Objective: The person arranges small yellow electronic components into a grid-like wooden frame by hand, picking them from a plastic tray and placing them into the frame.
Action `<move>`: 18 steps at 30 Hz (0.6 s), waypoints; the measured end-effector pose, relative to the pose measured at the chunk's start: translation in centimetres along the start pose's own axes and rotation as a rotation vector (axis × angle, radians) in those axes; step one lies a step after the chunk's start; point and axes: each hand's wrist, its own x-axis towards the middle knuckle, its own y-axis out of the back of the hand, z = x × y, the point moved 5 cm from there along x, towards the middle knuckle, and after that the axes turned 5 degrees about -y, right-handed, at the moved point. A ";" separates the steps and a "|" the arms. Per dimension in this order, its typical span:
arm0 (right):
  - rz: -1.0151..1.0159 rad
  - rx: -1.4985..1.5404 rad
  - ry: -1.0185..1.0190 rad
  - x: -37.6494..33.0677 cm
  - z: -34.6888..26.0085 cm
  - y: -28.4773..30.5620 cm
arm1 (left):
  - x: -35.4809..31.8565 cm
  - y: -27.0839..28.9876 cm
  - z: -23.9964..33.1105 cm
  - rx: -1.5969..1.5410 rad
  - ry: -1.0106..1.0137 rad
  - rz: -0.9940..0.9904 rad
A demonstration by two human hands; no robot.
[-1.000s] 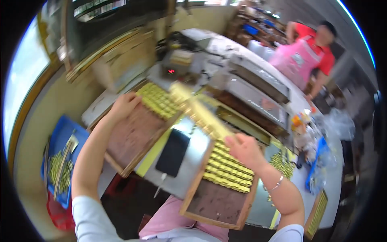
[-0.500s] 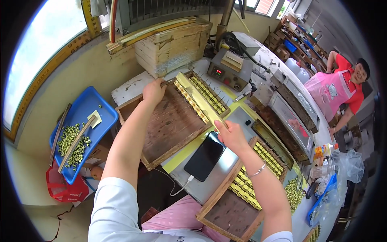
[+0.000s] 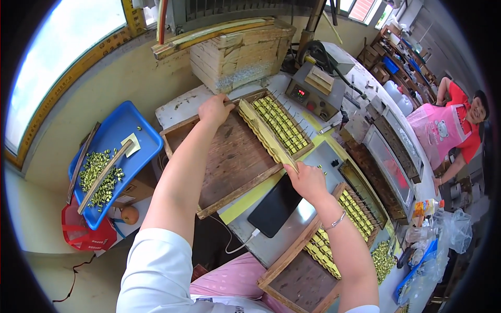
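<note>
I hold a long pale-yellow wooden bar by its two ends above the far wooden tray. A row of small yellow pieces lines its side. My left hand is closed at the far end, over the tray's back edge. My right hand pinches the near end, thumb and fingers together. Beneath lies the wooden tray, its brown floor bare on the left. Its right part holds rows of yellow pieces with thin pins between them. Close to my right hand, a black phone lies plugged into a white cable.
A second wooden tray with yellow rows lies under my right forearm. On the left, a blue tray holds small green-and-dark pieces and wooden strips. A control box stands behind. Across the bench is a person in a pink apron.
The bar has rolled in my hands, so its row of pieces now shows a yellow side instead of orange-and-white. The whole view has shifted slightly.
</note>
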 end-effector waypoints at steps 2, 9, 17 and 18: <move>-0.027 0.024 0.003 0.2 0.0 -0.1 | 0.4 -0.3 -0.1 -0.021 0.022 -0.050; -0.134 -0.046 -0.092 -3.8 2.0 1.7 | 0.6 -0.5 -1.2 -0.022 0.068 -0.076; -0.139 -0.026 -0.232 -16.7 7.2 10.5 | -0.6 -1.0 -1.1 -0.025 -0.011 -0.055; -0.129 0.017 -0.280 -18.5 8.1 11.2 | -1.0 -1.0 -1.3 -0.023 -0.040 -0.047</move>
